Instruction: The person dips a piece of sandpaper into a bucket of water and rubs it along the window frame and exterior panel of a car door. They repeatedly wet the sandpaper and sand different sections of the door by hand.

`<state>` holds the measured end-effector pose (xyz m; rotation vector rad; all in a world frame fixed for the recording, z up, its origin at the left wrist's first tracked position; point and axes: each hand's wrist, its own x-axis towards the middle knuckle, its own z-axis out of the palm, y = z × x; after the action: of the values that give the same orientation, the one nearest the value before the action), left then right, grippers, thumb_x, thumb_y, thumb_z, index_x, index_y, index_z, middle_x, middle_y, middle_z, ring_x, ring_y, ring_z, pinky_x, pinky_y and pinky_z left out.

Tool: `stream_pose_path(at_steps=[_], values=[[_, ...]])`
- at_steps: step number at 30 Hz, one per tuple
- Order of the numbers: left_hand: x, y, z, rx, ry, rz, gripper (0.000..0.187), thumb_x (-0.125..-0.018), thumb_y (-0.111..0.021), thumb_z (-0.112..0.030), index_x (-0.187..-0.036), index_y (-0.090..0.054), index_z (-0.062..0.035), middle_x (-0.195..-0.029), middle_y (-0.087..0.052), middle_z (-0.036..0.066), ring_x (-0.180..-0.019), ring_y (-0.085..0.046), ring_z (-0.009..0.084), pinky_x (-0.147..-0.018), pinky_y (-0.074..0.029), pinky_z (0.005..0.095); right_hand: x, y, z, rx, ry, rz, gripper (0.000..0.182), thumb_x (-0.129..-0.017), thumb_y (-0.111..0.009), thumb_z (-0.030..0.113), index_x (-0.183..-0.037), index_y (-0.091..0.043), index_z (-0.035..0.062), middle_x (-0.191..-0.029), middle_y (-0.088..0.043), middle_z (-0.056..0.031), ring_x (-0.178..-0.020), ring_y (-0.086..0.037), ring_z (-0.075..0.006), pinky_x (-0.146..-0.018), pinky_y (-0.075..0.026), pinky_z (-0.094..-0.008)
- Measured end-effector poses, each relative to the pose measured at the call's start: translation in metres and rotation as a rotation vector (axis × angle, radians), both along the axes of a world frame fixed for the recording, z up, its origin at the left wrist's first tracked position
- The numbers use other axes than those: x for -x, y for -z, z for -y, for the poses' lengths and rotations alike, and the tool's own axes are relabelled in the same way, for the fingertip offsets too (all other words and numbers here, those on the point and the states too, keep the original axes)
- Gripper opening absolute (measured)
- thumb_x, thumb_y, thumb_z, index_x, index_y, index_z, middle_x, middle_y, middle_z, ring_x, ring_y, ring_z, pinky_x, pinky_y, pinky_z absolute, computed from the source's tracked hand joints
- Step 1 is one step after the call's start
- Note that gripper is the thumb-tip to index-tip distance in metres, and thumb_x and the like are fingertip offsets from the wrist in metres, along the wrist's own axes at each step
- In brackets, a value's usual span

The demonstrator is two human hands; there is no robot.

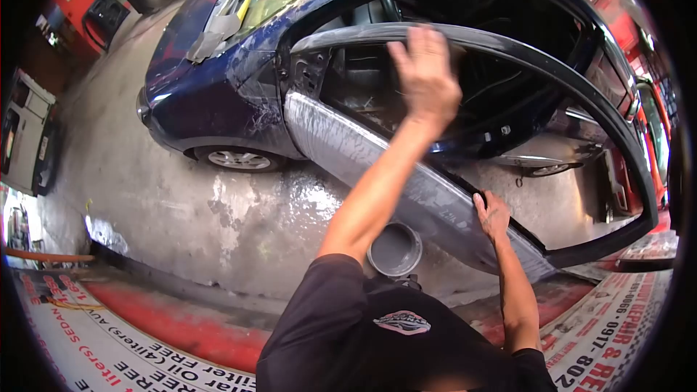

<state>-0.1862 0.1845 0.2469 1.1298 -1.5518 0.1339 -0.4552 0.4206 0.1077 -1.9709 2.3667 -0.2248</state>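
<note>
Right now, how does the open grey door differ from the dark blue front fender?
The door is mostly a dull grey, with whitish streaks near its front edge; the front fender is mostly dark blue, with glossy areas. The door stands swung out and carries an open window frame, while the front fender curves over the front wheel. Both show patchy, pale marks.

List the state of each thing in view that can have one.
Left hand, raised, open, motion-blurred
Right hand, resting on door's window ledge
Front door, open, surface patchy grey
Window frame, no glass visible
Blue car, paint patchy
Bucket, upright, lidless, contents unclear
Floor, shiny patches
</note>
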Motion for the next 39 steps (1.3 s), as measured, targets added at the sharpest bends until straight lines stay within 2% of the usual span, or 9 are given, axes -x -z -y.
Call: stream_pose_path(at_steps=[4, 9, 13, 16, 20, 24, 29, 36, 39], values=[[-0.01, 0.001, -0.006, 0.086, 0.132, 0.071, 0.067, -0.082, -0.063, -0.005, -0.148, -0.06, 0.0044, -0.158, -0.058, 0.02, -0.154, -0.045, 0.0397, -0.129, -0.011, 0.0711, -0.002, -0.006, 0.0, 0.011, -0.017, 0.058, 0.049, -0.108, -0.055, 0.051, -0.124, -0.073, 0.008, -0.114, -0.075, -0.0196, -0.107, -0.069, -0.0416, -0.096, -0.052, -0.0517], [-0.02, 0.023, 0.016, 0.028, -0.13, -0.077, 0.048, -0.108, -0.057, -0.024, -0.143, -0.062, 0.0082, -0.151, -0.06, 0.027, -0.148, -0.05, 0.0444, -0.126, -0.018, 0.0731, -0.005, -0.008, -0.005, 0.011, 0.007, 0.034, 0.048, -0.107, -0.056, 0.051, -0.121, -0.073, 0.0087, -0.111, -0.075, -0.0188, -0.107, -0.069, -0.0406, -0.095, -0.052, -0.0523], [0.051, -0.021, -0.029, 0.164, 0.151, -0.006, 0.063, -0.083, -0.061, -0.004, -0.145, -0.06, 0.0075, -0.153, -0.059, 0.028, -0.149, -0.05, 0.0426, -0.129, -0.012, 0.0721, -0.002, -0.003, -0.005, -0.037, -0.004, 0.026, 0.05, -0.107, -0.054, 0.053, -0.122, -0.073, 0.0096, -0.113, -0.075, -0.0183, -0.107, -0.07, -0.0396, -0.096, -0.051, -0.0523], [0.008, 0.0, -0.013, 0.133, 0.115, 0.098, 0.063, -0.082, -0.061, -0.003, -0.144, -0.063, 0.0048, -0.155, -0.061, 0.019, -0.152, -0.049, 0.0394, -0.129, -0.009, 0.0708, 0.004, -0.002, 0.001, 0.024, -0.016, 0.068, 0.051, -0.107, -0.054, 0.054, -0.123, -0.073, 0.0099, -0.112, -0.075, -0.0182, -0.108, -0.069, -0.0395, -0.096, -0.051, -0.0522], [-0.007, 0.015, -0.001, 0.028, -0.082, -0.001, 0.047, -0.106, -0.059, -0.022, -0.142, -0.062, 0.0078, -0.152, -0.06, 0.028, -0.15, -0.049, 0.0426, -0.127, -0.014, 0.0711, 0.002, -0.002, 0.002, 0.021, 0.001, 0.037, 0.052, -0.107, -0.054, 0.054, -0.125, -0.073, 0.0094, -0.112, -0.075, -0.019, -0.108, -0.069, -0.0395, -0.097, -0.051, -0.052], [0.048, -0.02, -0.031, 0.133, 0.144, 0.009, 0.054, -0.09, -0.064, -0.006, -0.142, -0.064, 0.0052, -0.151, -0.061, 0.026, -0.151, -0.049, 0.0411, -0.13, -0.01, 0.0691, 0.005, 0.001, -0.002, 0.025, -0.037, 0.017, 0.053, -0.107, -0.054, 0.055, -0.126, -0.073, 0.0094, -0.111, -0.074, -0.0196, -0.107, -0.069, -0.0398, -0.097, -0.051, -0.0516], [-0.027, 0.024, 0.007, 0.026, -0.075, 0.047, 0.044, -0.102, -0.061, -0.016, -0.142, -0.066, 0.001, -0.154, -0.061, 0.021, -0.15, -0.05, 0.0409, -0.127, -0.015, 0.0714, 0.002, -0.002, -0.003, 0.037, -0.022, 0.015, 0.052, -0.107, -0.054, 0.055, -0.126, -0.073, 0.0097, -0.11, -0.074, -0.0193, -0.107, -0.069, -0.0398, -0.097, -0.051, -0.0511], [0.023, -0.008, -0.019, 0.123, 0.114, 0.033, 0.054, -0.09, -0.063, -0.009, -0.143, -0.063, 0.0053, -0.152, -0.062, 0.02, -0.147, -0.052, 0.041, -0.129, -0.01, 0.0724, 0.002, 0.001, -0.004, 0.042, -0.032, 0.017, 0.052, -0.107, -0.053, 0.055, -0.128, -0.072, 0.0104, -0.114, -0.074, -0.0197, -0.107, -0.07, -0.0396, -0.097, -0.051, -0.0519], [-0.035, 0.014, 0.002, -0.042, -0.024, -0.003, 0.047, -0.102, -0.061, -0.019, -0.142, -0.064, 0.0049, -0.153, -0.061, 0.022, -0.15, -0.05, 0.0409, -0.128, -0.011, 0.0723, -0.001, -0.003, -0.002, 0.009, -0.001, 0.027, 0.052, -0.107, -0.053, 0.055, -0.127, -0.072, 0.0103, -0.115, -0.074, -0.0195, -0.107, -0.07, -0.0398, -0.097, -0.05, -0.0518]])
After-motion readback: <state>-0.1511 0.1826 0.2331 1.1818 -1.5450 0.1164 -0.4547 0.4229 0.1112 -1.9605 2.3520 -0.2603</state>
